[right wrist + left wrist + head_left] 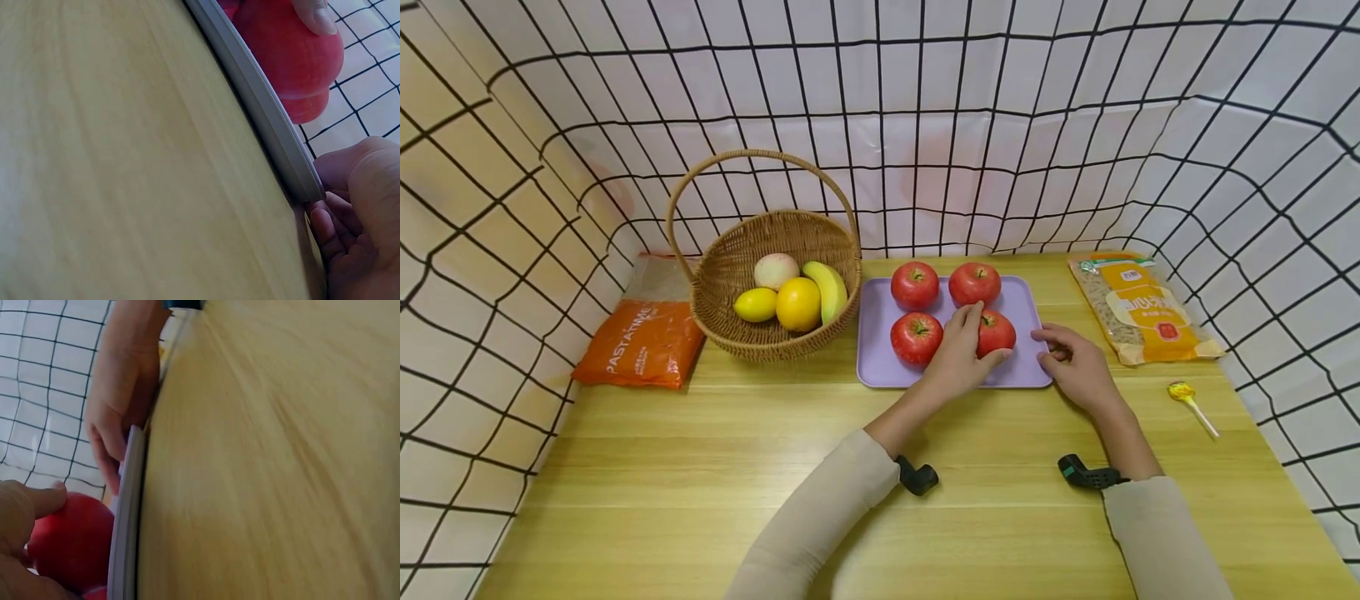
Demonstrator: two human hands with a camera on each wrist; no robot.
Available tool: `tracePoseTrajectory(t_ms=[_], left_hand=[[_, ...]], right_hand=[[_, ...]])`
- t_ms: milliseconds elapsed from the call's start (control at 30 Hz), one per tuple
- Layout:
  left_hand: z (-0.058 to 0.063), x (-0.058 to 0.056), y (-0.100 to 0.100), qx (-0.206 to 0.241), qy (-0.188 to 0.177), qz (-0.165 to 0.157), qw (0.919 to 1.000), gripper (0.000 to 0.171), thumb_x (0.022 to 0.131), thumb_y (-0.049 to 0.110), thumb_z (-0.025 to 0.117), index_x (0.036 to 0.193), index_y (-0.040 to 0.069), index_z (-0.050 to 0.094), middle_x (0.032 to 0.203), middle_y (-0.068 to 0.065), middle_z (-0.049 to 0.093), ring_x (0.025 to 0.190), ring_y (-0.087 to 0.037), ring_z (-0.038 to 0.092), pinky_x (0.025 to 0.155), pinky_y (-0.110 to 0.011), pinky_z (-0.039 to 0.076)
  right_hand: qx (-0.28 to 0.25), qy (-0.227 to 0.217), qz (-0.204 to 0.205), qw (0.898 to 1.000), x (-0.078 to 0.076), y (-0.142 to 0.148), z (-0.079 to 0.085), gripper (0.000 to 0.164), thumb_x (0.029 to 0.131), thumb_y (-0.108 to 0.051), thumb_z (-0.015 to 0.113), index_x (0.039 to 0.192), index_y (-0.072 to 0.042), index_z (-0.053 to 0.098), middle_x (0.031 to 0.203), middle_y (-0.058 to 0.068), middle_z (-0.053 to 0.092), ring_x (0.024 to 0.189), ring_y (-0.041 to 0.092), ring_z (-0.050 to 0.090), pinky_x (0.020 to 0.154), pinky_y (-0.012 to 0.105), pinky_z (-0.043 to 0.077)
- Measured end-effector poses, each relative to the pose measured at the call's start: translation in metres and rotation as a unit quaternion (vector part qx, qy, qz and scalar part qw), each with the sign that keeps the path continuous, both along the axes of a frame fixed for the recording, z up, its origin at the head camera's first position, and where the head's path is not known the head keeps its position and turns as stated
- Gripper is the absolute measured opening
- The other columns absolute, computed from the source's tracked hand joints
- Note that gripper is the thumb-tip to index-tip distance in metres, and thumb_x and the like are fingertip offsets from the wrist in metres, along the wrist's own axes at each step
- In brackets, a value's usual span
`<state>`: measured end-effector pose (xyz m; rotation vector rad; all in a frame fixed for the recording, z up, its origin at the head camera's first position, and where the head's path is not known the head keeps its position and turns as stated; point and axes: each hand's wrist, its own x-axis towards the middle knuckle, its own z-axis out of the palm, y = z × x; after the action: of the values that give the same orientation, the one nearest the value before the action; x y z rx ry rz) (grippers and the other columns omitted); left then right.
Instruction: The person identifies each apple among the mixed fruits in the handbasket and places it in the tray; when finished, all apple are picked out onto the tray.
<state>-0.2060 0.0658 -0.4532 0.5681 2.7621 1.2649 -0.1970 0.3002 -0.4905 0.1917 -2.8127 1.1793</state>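
A lilac tray (874, 367) bears several red apples in two rows. My left hand (961, 354) holds the front right apple (999, 333), thumb at its near side and fingers over its left. To its left sits another apple (916, 338), with the back left apple (914, 286) and back right apple (974, 284) behind. At the tray's right edge, my right hand (1078, 367) grips the rim. In the right wrist view, its thumb lies over the tray's rim (269, 106) and its fingertips are under it.
Left of the tray stands a wicker basket (730, 337) with a lemon, an orange, a banana and a pale round fruit. An orange pasta bag (651, 342) lies beyond it. On the right are a yellow food packet (1142, 308) and a lollipop (1183, 396). A wire grid (925, 108) surrounds the table.
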Motion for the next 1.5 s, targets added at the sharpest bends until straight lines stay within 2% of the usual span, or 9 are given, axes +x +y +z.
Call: tracePoseTrajectory(t_ms=[367,700,933,1067,1200,1400,1500], left_hand=[[-0.006,0.002,0.001,-0.013,0.029,0.004,0.9995,0.088,0.094,0.036,0.076,0.162,0.008,0.027,0.164,-0.012,0.034,0.148,-0.025,0.041,0.121,-0.04,0.038],[-0.007,0.004,-0.001,-0.02,0.032,-0.001,0.9993,0.092,0.09,0.033,0.081,0.162,0.009,0.028,0.164,-0.012,0.034,0.147,-0.025,0.041,0.12,-0.04,0.04],[-0.001,0.009,-0.005,-0.031,0.072,-0.015,0.9968,0.098,0.085,0.036,0.085,0.161,0.006,0.03,0.164,-0.016,0.034,0.15,-0.027,0.039,0.121,-0.04,0.039],[0.008,0.014,-0.019,-0.015,0.093,-0.039,0.9948,0.1,0.083,0.04,0.086,0.161,0.01,0.032,0.165,-0.014,0.033,0.15,-0.026,0.039,0.119,-0.043,0.041],[0.018,0.017,-0.041,0.012,0.115,-0.052,0.992,0.091,0.085,0.045,0.084,0.159,0.018,0.038,0.162,-0.008,0.039,0.148,-0.022,0.043,0.117,-0.045,0.044],[0.028,0.014,-0.082,0.046,0.147,-0.045,0.987,0.08,0.085,0.048,0.083,0.151,0.018,0.05,0.155,-0.005,0.048,0.143,-0.021,0.047,0.115,-0.046,0.046],[0.033,0.016,-0.105,0.038,0.156,-0.031,0.9865,0.079,0.084,0.051,0.082,0.15,0.02,0.052,0.155,-0.003,0.049,0.142,-0.021,0.048,0.115,-0.048,0.045]], right_hand=[[-0.001,-0.004,0.0,1.0,0.001,0.0,0.001,0.034,0.099,-0.007,0.062,0.133,-0.003,0.067,0.147,0.019,0.057,0.1,0.023,0.054,0.077,0.006,0.039],[-0.005,-0.008,0.003,1.0,-0.002,0.0,-0.001,0.035,0.099,-0.007,0.063,0.133,-0.004,0.067,0.149,0.019,0.056,0.102,0.024,0.055,0.077,0.004,0.039],[-0.005,-0.01,0.004,1.0,-0.002,0.0,-0.001,0.035,0.099,-0.008,0.062,0.134,-0.004,0.067,0.15,0.019,0.055,0.104,0.025,0.056,0.077,0.004,0.039],[-0.007,-0.015,0.004,1.0,-0.001,-0.001,-0.001,0.035,0.099,-0.009,0.062,0.134,-0.005,0.066,0.151,0.02,0.053,0.105,0.025,0.056,0.077,0.003,0.039],[-0.006,-0.019,0.001,1.0,-0.001,0.0,0.0,0.035,0.099,-0.01,0.062,0.134,-0.005,0.066,0.153,0.021,0.051,0.104,0.025,0.056,0.077,0.004,0.039],[-0.011,-0.033,-0.006,0.999,-0.002,0.0,0.001,0.035,0.101,-0.014,0.061,0.136,-0.008,0.065,0.151,0.018,0.052,0.105,0.024,0.053,0.079,0.008,0.04],[-0.008,-0.04,-0.005,0.999,-0.002,-0.001,0.003,0.038,0.101,-0.014,0.061,0.138,-0.008,0.063,0.143,0.018,0.057,0.104,0.024,0.053,0.08,0.009,0.04]])
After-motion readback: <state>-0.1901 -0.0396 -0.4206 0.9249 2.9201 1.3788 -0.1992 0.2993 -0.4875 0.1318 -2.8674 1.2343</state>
